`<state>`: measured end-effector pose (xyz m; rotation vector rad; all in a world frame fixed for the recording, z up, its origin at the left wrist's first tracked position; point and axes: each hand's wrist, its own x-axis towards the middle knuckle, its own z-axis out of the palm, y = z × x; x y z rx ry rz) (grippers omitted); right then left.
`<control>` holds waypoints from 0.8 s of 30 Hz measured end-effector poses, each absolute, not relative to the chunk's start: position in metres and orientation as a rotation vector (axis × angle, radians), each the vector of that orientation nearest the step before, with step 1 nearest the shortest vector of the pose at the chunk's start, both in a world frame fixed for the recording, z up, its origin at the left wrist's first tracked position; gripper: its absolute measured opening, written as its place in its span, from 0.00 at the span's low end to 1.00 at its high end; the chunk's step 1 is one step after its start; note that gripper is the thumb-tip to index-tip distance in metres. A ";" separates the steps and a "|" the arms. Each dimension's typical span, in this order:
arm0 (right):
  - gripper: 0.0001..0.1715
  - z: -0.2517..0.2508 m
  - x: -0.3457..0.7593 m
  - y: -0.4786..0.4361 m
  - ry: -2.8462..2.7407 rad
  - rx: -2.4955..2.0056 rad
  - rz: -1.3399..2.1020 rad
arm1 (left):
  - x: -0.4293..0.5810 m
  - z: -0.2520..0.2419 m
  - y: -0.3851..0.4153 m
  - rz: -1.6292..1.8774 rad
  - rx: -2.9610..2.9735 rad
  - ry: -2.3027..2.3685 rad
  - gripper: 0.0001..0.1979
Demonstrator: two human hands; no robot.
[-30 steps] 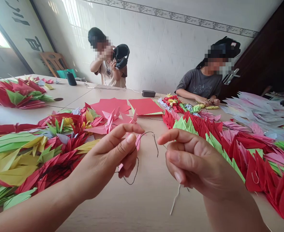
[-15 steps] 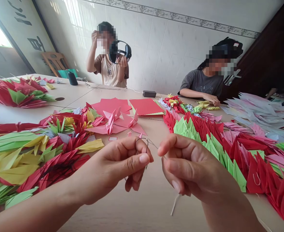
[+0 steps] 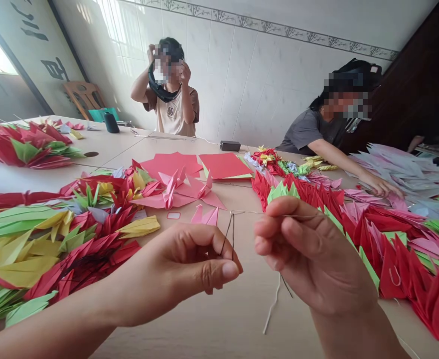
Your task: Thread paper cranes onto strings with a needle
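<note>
My left hand [image 3: 200, 264] is closed, thumb against forefinger, pinching a black thread [image 3: 233, 234] that rises from the fingertips in a narrow loop. A thin white thread [image 3: 247, 213] meets the top of that loop and runs level to the right. My right hand [image 3: 309, 249] is closed on this white thread between thumb and forefinger. Below the right hand dangle a white thread end [image 3: 271, 309] and a short dark strand [image 3: 287, 286]. Pink folded paper cranes [image 3: 204, 215] lie on the table just beyond my left hand.
Heaped folded paper [image 3: 28, 244] covers the left, and rows of red and green folded paper [image 3: 387, 254] the right. Red sheets [image 3: 222, 165] lie ahead. A person [image 3: 170, 89] handles a headset across the table [image 3: 189, 329]; another person's hand [image 3: 383, 187] reaches toward plastic-wrapped pieces [image 3: 409, 169].
My hands have drawn slightly apart, and the white thread now stretches from the black loop. The far person raised the headset to the head; the right person's arm reached right.
</note>
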<state>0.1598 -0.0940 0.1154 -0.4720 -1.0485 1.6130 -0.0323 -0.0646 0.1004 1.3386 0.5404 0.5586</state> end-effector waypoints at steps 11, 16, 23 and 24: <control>0.03 0.107 0.162 -0.088 -1.146 -0.639 1.202 | -0.034 0.097 -0.058 0.595 1.890 0.805 0.09; 0.05 0.107 0.161 -0.091 -1.180 -0.663 1.168 | -0.033 0.096 -0.059 0.548 1.987 0.909 0.09; 0.03 0.102 0.159 -0.094 -1.228 -0.672 1.265 | -0.036 0.096 -0.062 0.766 1.788 0.721 0.11; 0.03 0.101 0.159 -0.093 -1.230 -0.664 1.277 | -0.036 0.097 -0.062 0.758 1.744 0.690 0.09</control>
